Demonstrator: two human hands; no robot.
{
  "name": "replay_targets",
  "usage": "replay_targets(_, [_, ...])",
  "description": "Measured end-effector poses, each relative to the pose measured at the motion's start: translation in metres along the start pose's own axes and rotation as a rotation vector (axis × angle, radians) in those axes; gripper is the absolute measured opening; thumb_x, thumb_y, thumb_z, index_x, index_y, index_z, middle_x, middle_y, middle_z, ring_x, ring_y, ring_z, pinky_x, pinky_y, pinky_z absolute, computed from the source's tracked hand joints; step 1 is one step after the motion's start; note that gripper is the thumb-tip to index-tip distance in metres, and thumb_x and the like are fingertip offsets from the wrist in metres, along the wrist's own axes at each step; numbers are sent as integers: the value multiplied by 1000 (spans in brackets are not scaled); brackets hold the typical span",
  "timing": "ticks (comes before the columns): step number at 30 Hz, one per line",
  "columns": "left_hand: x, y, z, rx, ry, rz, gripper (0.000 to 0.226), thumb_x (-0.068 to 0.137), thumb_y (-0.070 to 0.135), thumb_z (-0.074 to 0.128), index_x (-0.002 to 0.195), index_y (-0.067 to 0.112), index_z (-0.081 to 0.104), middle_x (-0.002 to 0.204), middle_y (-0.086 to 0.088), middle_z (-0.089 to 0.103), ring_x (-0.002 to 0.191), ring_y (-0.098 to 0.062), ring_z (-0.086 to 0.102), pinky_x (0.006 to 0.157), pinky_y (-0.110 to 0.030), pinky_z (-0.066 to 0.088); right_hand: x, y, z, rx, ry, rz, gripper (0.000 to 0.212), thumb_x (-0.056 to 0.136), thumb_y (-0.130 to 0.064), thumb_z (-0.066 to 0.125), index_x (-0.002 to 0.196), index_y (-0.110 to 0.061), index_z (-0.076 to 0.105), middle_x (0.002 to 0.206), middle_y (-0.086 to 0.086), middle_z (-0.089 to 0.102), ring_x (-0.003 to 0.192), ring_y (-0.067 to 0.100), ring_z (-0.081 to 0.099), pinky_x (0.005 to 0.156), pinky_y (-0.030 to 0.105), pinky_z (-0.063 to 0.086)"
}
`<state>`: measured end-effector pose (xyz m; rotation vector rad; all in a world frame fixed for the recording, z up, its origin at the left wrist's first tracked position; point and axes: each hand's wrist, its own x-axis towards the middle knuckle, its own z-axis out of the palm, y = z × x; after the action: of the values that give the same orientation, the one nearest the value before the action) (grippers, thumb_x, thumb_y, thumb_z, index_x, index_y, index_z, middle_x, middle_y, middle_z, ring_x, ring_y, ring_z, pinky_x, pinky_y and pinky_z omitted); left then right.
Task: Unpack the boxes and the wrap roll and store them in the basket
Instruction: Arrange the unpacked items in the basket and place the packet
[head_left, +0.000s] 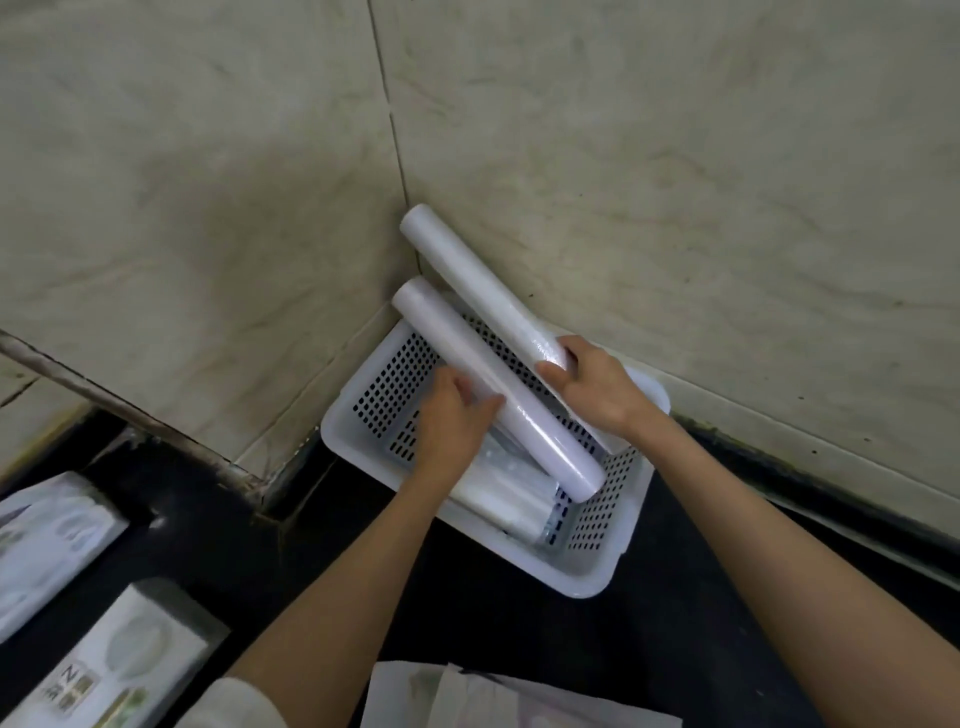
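Observation:
A white perforated basket (587, 577) sits on the dark counter in the corner of the tiled walls. My right hand (597, 387) grips the near end of a white wrap roll (467, 275) that leans up against the corner, above the basket. A second white roll (493, 389) lies slanted across the basket, its lower end inside. My left hand (452, 421) rests against the left side of this roll, thumb touching it. More wrapped white rolls (504, 493) lie on the basket floor under it.
Two long white boxes (47, 545) (124, 660) lie on the counter at the lower left. White packaging (498, 696) sits at the bottom edge between my forearms. Tiled walls close the back and right.

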<state>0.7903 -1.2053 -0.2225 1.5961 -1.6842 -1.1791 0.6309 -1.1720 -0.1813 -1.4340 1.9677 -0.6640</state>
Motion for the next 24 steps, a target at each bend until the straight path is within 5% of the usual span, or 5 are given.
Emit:
replay_targets(2, [1, 5, 8, -429, -71, -347, 31, 80, 12, 69, 101, 9, 47, 109, -19, 61, 84, -28, 64, 75, -36, 56, -7, -1, -6, 4, 32, -7, 40, 92, -36, 50, 124, -12, 48, 111, 8, 58, 92, 21, 51, 77, 29, 37])
replay_targets(5, [2, 7, 12, -730, -173, -468, 32, 86, 2, 60, 116, -1, 51, 107, -17, 65, 84, -21, 65, 72, -27, 57, -17, -1, -7, 22, 48, 4, 40, 91, -38, 50, 122, -13, 49, 103, 1, 56, 91, 20, 51, 77, 29, 37])
replay_targets(11, [7, 12, 3, -817, -334, -547, 14, 94, 12, 47, 91, 12, 61, 93, -9, 62, 88, -18, 60, 78, -30, 51, -31, 5, 7, 117, 48, 35, 39, 90, -37, 52, 121, -13, 52, 99, -3, 56, 85, 14, 52, 66, 23, 37])
replay_targets(17, [11, 15, 14, -697, -532, -461, 37, 95, 24, 47, 129, 9, 46, 126, -14, 58, 108, -24, 60, 75, -27, 53, -31, 5, 11, 137, 39, 46, 37, 91, -36, 51, 118, -11, 52, 99, -2, 55, 85, 14, 52, 63, 21, 38])
replay_targets(24, [20, 14, 26, -863, -480, -489, 32, 92, 18, 54, 122, 8, 52, 118, -17, 63, 104, -26, 64, 81, -36, 57, -27, 10, -3, 216, 37, 50, 35, 90, -34, 54, 120, -15, 53, 102, -5, 57, 89, 11, 53, 67, 19, 38])
